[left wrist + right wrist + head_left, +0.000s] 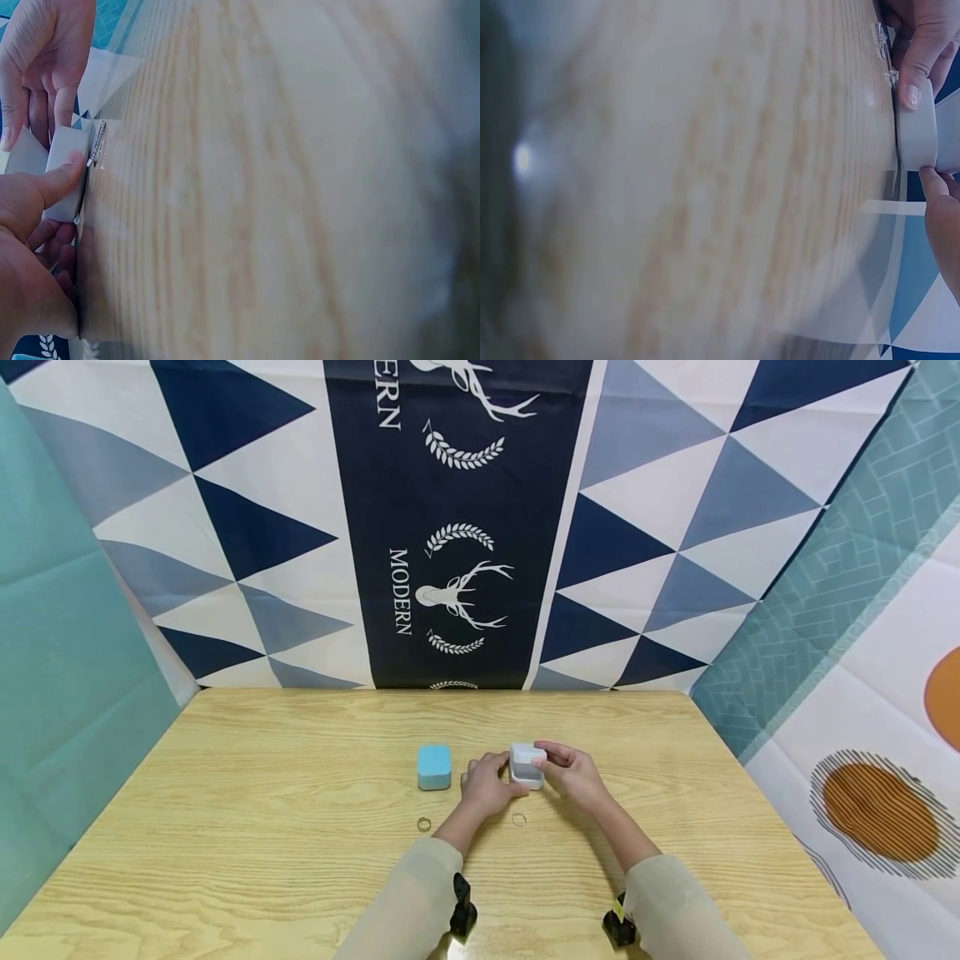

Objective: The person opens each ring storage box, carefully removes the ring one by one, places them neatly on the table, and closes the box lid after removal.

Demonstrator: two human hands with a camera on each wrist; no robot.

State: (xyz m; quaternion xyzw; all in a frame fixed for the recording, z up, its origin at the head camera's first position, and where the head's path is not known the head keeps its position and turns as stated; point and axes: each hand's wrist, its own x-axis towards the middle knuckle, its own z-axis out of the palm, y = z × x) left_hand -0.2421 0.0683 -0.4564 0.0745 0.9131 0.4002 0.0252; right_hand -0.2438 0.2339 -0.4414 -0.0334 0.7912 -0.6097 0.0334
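Observation:
A small white hinged box [527, 783] stands on the wooden table with its lid [528, 752] tilted up. My left hand [487, 785] grips the base from the left, the thumb pressed on its front wall, as the left wrist view shows. On the other side, my right hand [576, 774] pinches the raised lid at its right edge, fingertips behind and thumb in front. What lies inside the box is hidden. Close in front of it is a thin, pale ring [519, 819]. A darker gold-toned ring [423, 824] lies left of my left forearm.
A closed light-blue box [434, 767] sits just left of my left hand. The wooden table [262, 827] extends to both sides. Behind it hangs a patterned cloth [457, 485], with more cloth along the left and right sides.

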